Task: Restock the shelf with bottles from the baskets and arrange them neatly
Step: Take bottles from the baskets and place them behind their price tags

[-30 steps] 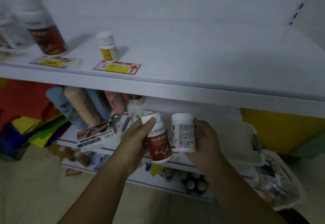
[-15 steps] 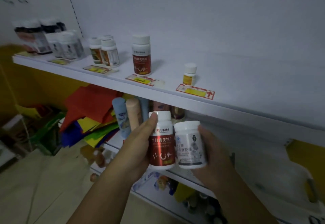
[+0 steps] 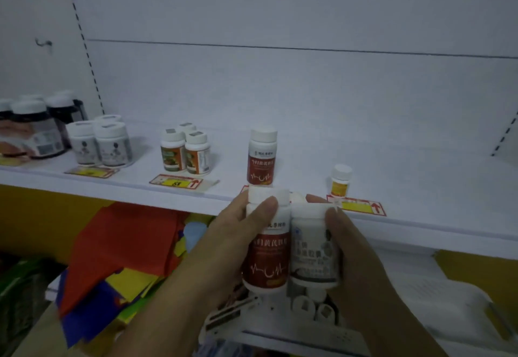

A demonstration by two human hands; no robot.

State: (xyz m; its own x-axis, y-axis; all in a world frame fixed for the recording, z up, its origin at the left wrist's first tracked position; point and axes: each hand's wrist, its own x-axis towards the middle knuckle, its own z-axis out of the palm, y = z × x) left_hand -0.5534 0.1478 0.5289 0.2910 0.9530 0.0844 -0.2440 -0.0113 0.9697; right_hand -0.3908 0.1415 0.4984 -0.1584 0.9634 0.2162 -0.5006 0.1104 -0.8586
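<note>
My left hand (image 3: 224, 247) grips a white-capped bottle with a dark red label (image 3: 266, 255), thumb across its cap. Right beside it, touching, my right hand (image 3: 356, 261) grips a white bottle with a grey label (image 3: 314, 253). Both bottles are upright, just below the front edge of the white shelf (image 3: 420, 188). On the shelf directly behind stands a matching red-label bottle (image 3: 261, 157). A small yellow-label bottle (image 3: 340, 181) stands to its right.
Further left on the shelf stand two orange-label bottles (image 3: 185, 153), two white grey-label bottles (image 3: 102, 143) and dark jars (image 3: 33, 129). Price tags (image 3: 176, 182) lie along the shelf front. The lower shelf holds coloured sheets (image 3: 112, 258) and small bottles (image 3: 311, 307).
Both hands have lifted the two bottles up toward the shelf's front edge. The view has turned upward, showing more of the shelf's back wall.
</note>
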